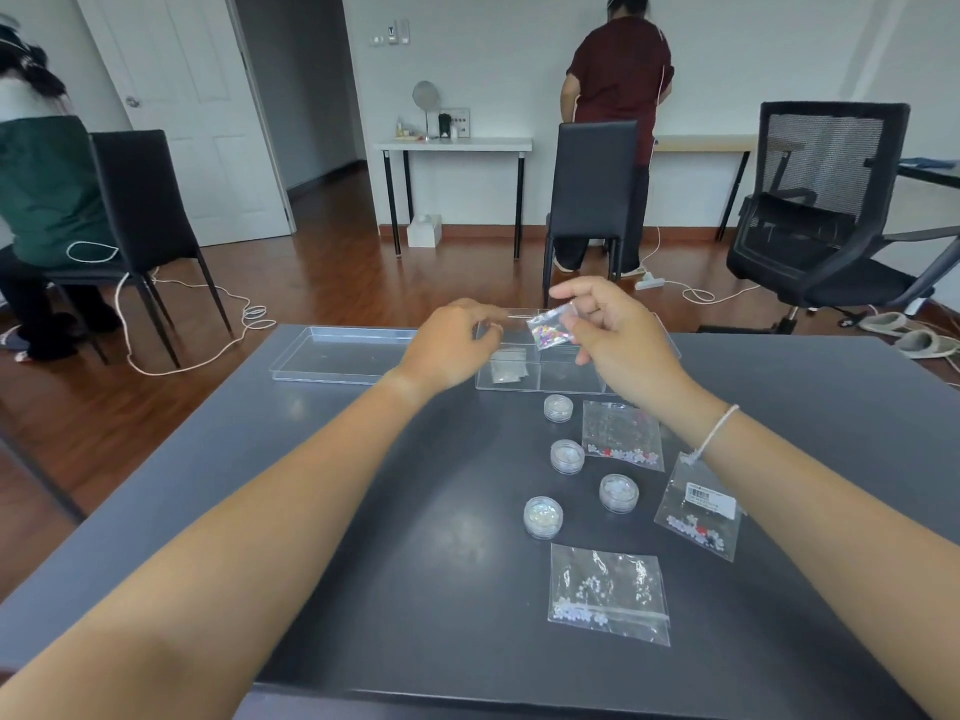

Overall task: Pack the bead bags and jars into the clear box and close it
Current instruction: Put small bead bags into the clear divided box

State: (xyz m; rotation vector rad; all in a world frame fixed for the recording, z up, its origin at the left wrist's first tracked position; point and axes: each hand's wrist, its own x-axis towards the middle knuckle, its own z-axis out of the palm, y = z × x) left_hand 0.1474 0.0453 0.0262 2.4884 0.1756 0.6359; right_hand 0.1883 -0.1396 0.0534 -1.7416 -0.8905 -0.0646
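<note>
A clear divided box (563, 379) stands open at the far side of the dark table, with a small bag (508, 367) lying in its left compartment. My right hand (613, 335) holds a small bag of coloured beads (549, 328) above the box. My left hand (454, 343) hovers over the box's left edge with fingers curled and nothing visibly in them. Several small round jars (559, 408) (567, 456) (618, 493) (543, 517) and three larger bead bags (623, 434) (698, 509) (609, 592) lie on the table nearer to me.
The box's clear lid (337, 353) lies flat to the left of the box. Black chairs (592, 194) and an office chair (815, 210) stand beyond the table (363, 511); two people are in the room, and cables run across the wooden floor.
</note>
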